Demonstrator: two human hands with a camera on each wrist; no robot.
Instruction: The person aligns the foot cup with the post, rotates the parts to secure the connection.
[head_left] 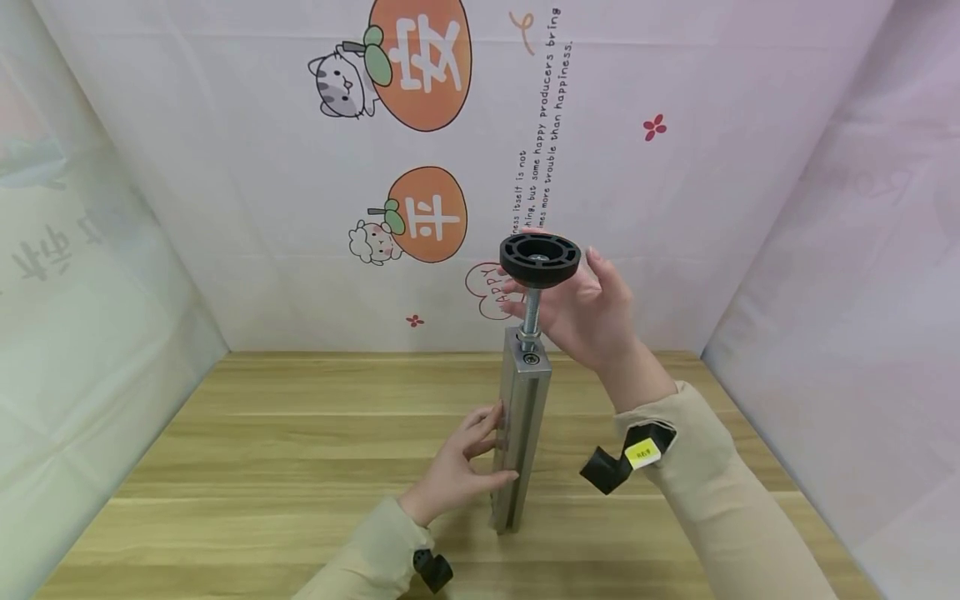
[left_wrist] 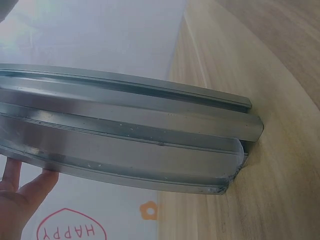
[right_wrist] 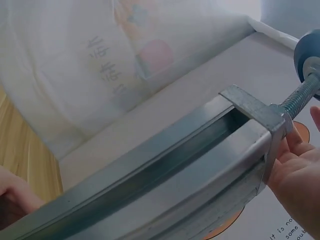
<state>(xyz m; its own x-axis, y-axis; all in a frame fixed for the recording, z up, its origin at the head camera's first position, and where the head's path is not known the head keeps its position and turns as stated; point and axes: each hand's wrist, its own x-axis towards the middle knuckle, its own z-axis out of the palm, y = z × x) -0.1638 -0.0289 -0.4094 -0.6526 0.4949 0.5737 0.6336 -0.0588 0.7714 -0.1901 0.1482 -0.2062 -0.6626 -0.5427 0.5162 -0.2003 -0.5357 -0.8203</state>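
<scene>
A silver aluminium profile [head_left: 519, 442] with lengthwise grooves stands upright over the wooden table, its lower end close to the surface. An end plate [right_wrist: 252, 107] caps its top, with a screw head in it. From the plate rises a threaded rod [head_left: 532, 310] with a nut at its base, topped by a round black levelling foot [head_left: 540, 277]. My left hand [head_left: 459, 467] holds the profile between thumb and fingers at its lower half. Behind the foot and rod, my right hand [head_left: 588, 321] is spread, fingers to the left and thumb raised on the right; the foot partly hides it.
Wood-grain table [head_left: 300, 467] lies beneath. Pale cloth walls enclose it: a back cloth [head_left: 247, 167] printed with orange fruit and cartoon animals, and side cloths to left and right. Black cameras [head_left: 603, 471] are strapped to both sleeves.
</scene>
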